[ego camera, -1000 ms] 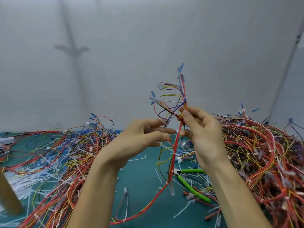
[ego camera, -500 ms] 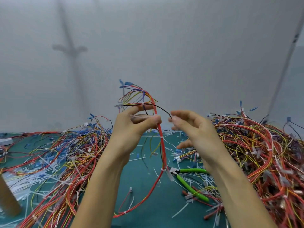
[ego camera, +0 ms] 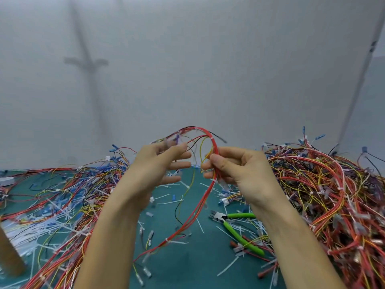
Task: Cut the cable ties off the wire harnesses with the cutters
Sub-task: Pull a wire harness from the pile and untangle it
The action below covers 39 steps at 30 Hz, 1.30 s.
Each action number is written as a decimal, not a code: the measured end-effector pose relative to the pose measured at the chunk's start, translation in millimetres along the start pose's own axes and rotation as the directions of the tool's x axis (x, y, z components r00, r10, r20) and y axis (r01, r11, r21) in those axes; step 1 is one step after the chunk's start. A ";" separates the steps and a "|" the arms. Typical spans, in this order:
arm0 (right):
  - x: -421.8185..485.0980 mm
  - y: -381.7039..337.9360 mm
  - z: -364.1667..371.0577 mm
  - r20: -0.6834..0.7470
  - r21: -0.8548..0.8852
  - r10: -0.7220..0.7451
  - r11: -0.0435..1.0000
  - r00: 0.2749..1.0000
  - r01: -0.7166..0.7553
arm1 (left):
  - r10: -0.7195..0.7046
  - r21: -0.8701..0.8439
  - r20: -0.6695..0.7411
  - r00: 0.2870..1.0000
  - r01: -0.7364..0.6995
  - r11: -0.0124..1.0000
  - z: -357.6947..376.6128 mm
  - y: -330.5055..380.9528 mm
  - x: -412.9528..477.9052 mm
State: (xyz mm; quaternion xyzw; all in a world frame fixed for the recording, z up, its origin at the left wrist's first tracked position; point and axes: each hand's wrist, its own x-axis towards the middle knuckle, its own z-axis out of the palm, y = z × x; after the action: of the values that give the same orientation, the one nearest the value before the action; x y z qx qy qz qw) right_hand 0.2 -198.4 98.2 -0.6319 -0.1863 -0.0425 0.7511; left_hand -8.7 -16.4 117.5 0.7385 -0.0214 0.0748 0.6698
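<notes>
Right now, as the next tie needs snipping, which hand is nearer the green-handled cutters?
Right. The right hand, pinching the red wire harness, is almost directly above the cutters lying on the mat; the left hand is raised farther off to their left.

two hands: one left hand (ego camera: pixel 158 170) and one right hand (ego camera: pixel 243 172). one wire harness (ego camera: pixel 214 147) is up in the air. one pair of green cutters (ego camera: pixel 235 228). one green table (ego camera: pixel 187 268). two big heaps of wires: a left pile (ego camera: pixel 62 195) and a right pile (ego camera: pixel 325 195). the cut ties (ego camera: pixel 228 268) are too many to count, maybe dozens. one brown post (ego camera: pixel 9 255), near left.
</notes>
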 end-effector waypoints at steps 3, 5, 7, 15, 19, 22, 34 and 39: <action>1.2 1.0 1.1 -0.086 0.024 -0.016 1.000 0.996 0.018 | -0.014 -0.025 0.071 0.997 0.015 1.000 -10.9 3.4 -4.8; 1.5 1.6 1.9 -0.114 0.039 -0.022 0.999 0.993 0.026 | 0.016 0.082 -0.002 1.000 -0.016 0.997 -13.3 2.4 -4.5; 1.7 2.5 2.4 -0.132 0.046 -0.026 0.998 0.991 0.032 | 0.063 0.222 0.015 0.998 -0.064 0.973 -14.5 0.3 -4.0; 2.7 -1.4 -2.5 -0.253 0.122 -0.077 0.986 0.964 0.111 | -0.216 0.655 0.533 0.818 -0.237 0.717 -7.5 -21.4 4.4; 3.8 -5.7 -11.7 -0.315 0.145 -0.095 0.978 0.944 0.147 | -0.298 0.741 0.432 0.851 -0.147 0.655 -21.3 -34.2 12.1; 3.9 -7.7 -15.4 -0.331 0.157 -0.111 0.973 0.937 0.171 | -0.307 0.669 0.394 0.866 -0.042 0.742 -33.5 -38.0 14.1; 2.8 -6.5 -8.9 -0.269 0.073 -0.126 0.986 0.955 0.151 | -0.025 -0.209 0.183 0.983 0.063 0.976 -21.6 -15.9 7.0; 3.4 -4.4 -8.3 -0.247 0.072 -0.120 0.987 0.961 0.142 | -0.006 -0.275 0.184 0.983 0.058 0.960 -16.2 -16.6 9.1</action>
State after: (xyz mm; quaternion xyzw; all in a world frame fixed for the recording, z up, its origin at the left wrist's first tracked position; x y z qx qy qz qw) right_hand 3.9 -206.7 102.3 -0.5741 -0.1364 -0.1605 0.7913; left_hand 1.2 2.0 103.9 0.6407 -0.0806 -0.0075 0.7635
